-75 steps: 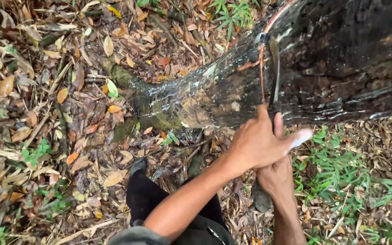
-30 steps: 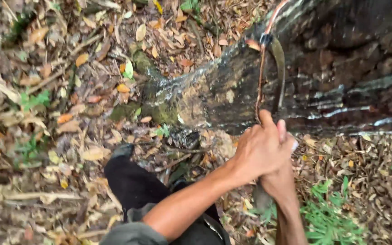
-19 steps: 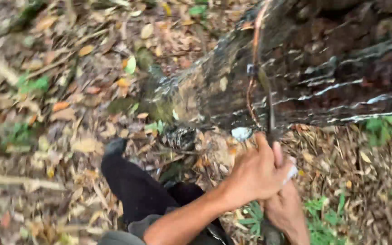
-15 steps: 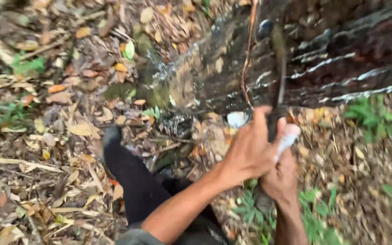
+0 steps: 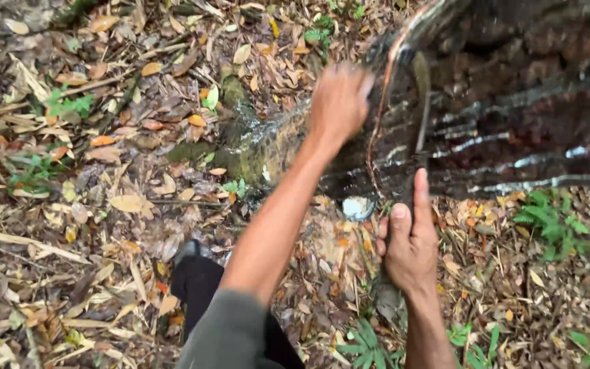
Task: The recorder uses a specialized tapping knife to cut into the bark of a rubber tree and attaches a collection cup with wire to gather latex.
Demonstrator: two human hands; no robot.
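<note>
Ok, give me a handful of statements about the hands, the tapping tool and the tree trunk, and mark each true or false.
1. The right hand grips a long tool laid against the tree trunk. True.
2. The left hand rests on the ground. False: it is raised at the trunk.
3. Both hands clasp the tool together. False: only the right hand holds it.
4. Dry leaves cover the ground. True.

You're outdoors in a wooded plot, looks like a rubber plantation. Ground (image 5: 69,205) is bare soil under dry brown leaf litter and twigs, with small green weeds (image 5: 548,219). Dark tree trunk (image 5: 513,89) has slanted cut grooves running white sap, and a small cup (image 5: 358,208) sits at its base.
</note>
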